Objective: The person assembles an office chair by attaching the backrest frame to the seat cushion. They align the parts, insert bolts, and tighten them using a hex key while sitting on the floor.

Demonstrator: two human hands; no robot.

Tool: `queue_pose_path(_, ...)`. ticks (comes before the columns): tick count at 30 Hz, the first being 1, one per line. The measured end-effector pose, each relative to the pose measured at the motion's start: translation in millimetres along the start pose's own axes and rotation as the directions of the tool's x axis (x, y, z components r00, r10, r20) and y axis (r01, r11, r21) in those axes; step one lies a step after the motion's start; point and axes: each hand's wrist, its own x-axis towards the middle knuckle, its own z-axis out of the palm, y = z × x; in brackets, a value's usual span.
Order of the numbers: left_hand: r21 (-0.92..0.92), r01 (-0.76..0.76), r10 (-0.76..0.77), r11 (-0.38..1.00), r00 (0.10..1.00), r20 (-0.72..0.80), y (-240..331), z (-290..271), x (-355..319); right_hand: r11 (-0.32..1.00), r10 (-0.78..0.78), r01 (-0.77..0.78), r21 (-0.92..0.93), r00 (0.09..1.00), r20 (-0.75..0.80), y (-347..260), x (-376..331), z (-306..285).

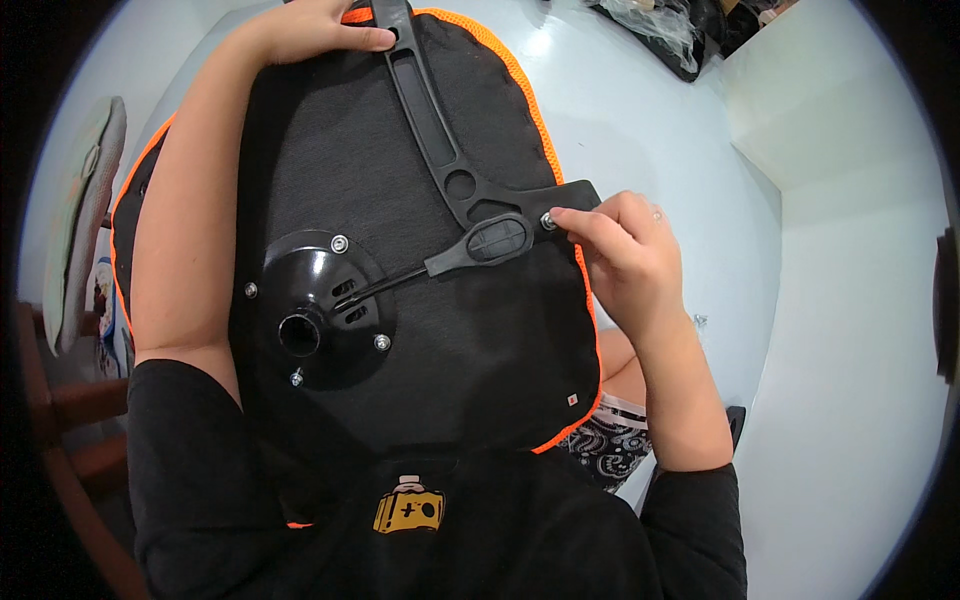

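One view only, from the head camera. Upturned chair seat [420,330], black fabric underside with orange mesh edging, lies across the person's lap and reaches onto the white bench [640,120].

Left hand [320,25]: at the seat's far edge, near the top of the frame. Fingers are curled over the edge beside the upper end of the black plastic armrest bracket [440,130]. Grip is partly cut off by the frame; it appears to be a steadying hold on the seat.

Right hand [620,250]: at the seat's right edge. Fingers are pinched narrow on a small silver bolt [548,221], which sits at the bracket's flat lower plate.

Screwdriver [450,262]: black handle, lying loose on the fabric just left of the right hand. Its shaft points down-left, tip resting on the round black base plate [320,310]. Neither hand holds it.

Base plate: glossy, central socket, fastened flat to the seat. Four silver screw heads are visible round its rim.

Surroundings: clear plastic wrapping [655,25] at the bench's far side; a wooden chair [75,400] at the left.
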Motion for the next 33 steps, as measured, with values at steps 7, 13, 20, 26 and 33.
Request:
queue_pose_path(7,-0.023,-0.033,0.033,0.999,0.999,-0.008,-3,2,3,0.984,-0.173,0.172,0.032,0.984,0.032,21,16,-6)
queue_pose_path(13,-0.196,-0.101,0.103,0.975,0.995,0.001,-1,1,0,0.991,-0.114,0.108,0.083,0.991,0.067,24,11,-7)
queue_pose_path(20,-0.258,-0.242,0.242,0.935,0.970,-0.032,-30,13,13,0.994,-0.014,0.010,0.108,0.999,0.029,12,6,-7)
queue_pose_path(26,-0.229,-0.258,0.248,0.938,0.966,-0.075,-35,15,15,0.989,0.143,-0.142,0.046,0.990,-0.012,-18,-1,-7)
queue_pose_path(33,-0.127,-0.280,0.269,0.951,0.958,-0.102,-26,16,11,0.946,0.309,-0.315,-0.069,0.947,-0.093,-35,-11,4)
